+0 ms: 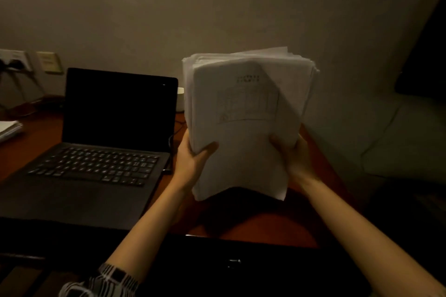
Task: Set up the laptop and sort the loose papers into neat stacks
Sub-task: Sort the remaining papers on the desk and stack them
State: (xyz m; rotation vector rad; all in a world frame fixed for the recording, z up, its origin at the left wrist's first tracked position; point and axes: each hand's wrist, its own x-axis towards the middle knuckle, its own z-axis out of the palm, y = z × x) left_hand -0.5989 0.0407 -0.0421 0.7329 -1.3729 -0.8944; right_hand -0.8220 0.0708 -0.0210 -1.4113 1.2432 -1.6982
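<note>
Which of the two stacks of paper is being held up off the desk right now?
The big stack of papers right of the laptop, gripped by the left hand and right hand. The small pile lies on the desk's far left.

A dim plain beige wall [217,7] fills the upper frame above a reddish-brown wooden desk [265,226], with beige wall sockets [49,62] at upper left.

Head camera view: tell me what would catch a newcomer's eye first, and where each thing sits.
The thick sheaf of white papers dominates, held upright in mid-air right of centre, the left hand and right hand each gripping a lower side. To its left an open black laptop with a dark screen sits on the reddish wooden desk. A smaller paper stack lies at the far left edge.
</note>
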